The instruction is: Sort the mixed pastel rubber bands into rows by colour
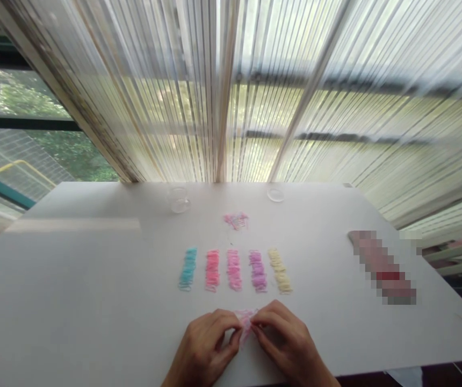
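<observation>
Both hands meet near the table's front edge over a small heap of pink and pale pieces (pixel 247 318), thin and loop-like, too small to name exactly. My left hand (pixel 213 344) reaches in from the left with thumb and forefinger pinched at the heap. From the right, my right hand (pixel 287 338) makes a similar pinch, its fingertips almost touching the left ones. What sits between the fingertips is hidden. Just beyond lie five neat columns of such pieces: blue (pixel 188 270), coral (pixel 212 270), pink (pixel 234 270), purple (pixel 258 270) and yellow (pixel 280 270).
Farther back on the white table (pixel 94 279) is a loose mixed pile (pixel 236 220). A clear round container (pixel 179 200) stands behind it to the left, a clear round lid (pixel 275 195) to the right. A pixelated reddish object (pixel 384 269) lies at right. Striped curtains (pixel 295 107) hang behind.
</observation>
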The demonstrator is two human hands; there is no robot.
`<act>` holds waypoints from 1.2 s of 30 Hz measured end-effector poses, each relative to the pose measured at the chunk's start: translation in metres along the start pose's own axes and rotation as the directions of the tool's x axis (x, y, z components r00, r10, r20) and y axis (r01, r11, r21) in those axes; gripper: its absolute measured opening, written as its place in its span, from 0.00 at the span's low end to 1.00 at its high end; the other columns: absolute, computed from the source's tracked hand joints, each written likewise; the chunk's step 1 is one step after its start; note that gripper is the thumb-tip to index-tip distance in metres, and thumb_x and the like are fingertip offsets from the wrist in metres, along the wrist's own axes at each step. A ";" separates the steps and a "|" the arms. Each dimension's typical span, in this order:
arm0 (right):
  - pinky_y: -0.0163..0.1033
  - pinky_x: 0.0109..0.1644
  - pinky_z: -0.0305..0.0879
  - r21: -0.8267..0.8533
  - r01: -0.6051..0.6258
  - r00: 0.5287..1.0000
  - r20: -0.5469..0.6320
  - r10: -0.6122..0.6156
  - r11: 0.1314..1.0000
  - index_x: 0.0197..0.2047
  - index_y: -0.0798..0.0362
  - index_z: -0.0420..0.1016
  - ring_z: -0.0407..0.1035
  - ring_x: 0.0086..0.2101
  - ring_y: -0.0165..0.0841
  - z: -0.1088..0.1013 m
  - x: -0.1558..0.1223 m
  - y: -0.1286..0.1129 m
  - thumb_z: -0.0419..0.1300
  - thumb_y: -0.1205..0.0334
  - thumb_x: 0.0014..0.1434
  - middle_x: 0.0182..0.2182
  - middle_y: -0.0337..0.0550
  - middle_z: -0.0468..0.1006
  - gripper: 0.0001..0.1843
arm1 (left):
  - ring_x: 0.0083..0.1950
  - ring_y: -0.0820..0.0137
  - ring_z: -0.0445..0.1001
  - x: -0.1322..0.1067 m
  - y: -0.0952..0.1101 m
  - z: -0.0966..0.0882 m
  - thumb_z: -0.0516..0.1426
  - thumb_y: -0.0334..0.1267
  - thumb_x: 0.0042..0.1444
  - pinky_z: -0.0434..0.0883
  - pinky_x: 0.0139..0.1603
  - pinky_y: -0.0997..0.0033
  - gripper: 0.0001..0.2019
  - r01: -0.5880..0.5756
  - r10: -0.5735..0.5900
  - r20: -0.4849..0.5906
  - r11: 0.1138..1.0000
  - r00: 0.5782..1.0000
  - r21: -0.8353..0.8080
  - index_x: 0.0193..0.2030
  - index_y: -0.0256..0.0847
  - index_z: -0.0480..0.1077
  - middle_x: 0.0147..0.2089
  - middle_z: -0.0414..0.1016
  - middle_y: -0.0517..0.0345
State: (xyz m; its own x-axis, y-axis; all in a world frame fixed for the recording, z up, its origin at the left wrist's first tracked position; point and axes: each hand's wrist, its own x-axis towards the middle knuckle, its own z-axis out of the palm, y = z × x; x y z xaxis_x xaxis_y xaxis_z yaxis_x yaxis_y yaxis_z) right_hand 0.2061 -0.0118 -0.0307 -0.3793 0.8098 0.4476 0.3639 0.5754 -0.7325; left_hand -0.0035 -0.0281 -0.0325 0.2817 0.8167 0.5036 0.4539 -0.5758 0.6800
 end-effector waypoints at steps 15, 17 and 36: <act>0.34 0.38 0.73 -0.016 0.005 1.000 -0.013 -0.005 1.000 0.44 0.51 0.76 0.74 0.33 0.33 -0.001 0.002 -0.003 0.60 0.74 0.64 0.32 0.41 0.80 0.09 | 0.31 0.74 0.79 0.005 0.003 -0.002 0.58 0.27 0.64 0.74 0.33 0.79 0.06 0.021 -0.021 -0.054 1.000 0.998 0.003 0.42 0.43 0.72 0.33 0.80 0.61; 0.35 0.37 0.73 -0.019 0.002 1.000 -0.010 -0.002 1.000 0.44 0.50 0.75 0.74 0.33 0.33 -0.001 0.001 -0.003 0.61 0.74 0.64 0.32 0.41 0.80 0.09 | 0.27 0.75 0.76 0.005 0.004 -0.003 0.59 0.29 0.65 0.72 0.30 0.78 0.04 0.040 -0.037 -0.070 0.998 0.997 0.041 0.42 0.43 0.72 0.31 0.80 0.62; 0.34 0.39 0.74 -0.026 -0.033 0.999 0.001 0.033 0.999 0.44 0.50 0.76 0.75 0.35 0.33 0.000 0.000 -0.002 0.59 0.71 0.67 0.34 0.42 0.79 0.08 | 0.27 0.75 0.76 -0.004 -0.024 -0.040 0.58 0.42 0.68 0.74 0.34 0.76 0.08 0.262 -0.202 -0.200 0.901 0.959 0.346 0.45 0.44 0.77 0.38 0.84 0.62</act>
State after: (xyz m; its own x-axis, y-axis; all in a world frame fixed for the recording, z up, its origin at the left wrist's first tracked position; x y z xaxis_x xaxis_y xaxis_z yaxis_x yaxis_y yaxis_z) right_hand 0.2057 -0.0131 -0.0288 -0.3674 0.8285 0.4227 0.3983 0.5508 -0.7334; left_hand -0.0490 -0.0187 -0.0295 0.0090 0.8921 0.4517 0.7753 -0.2916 0.5603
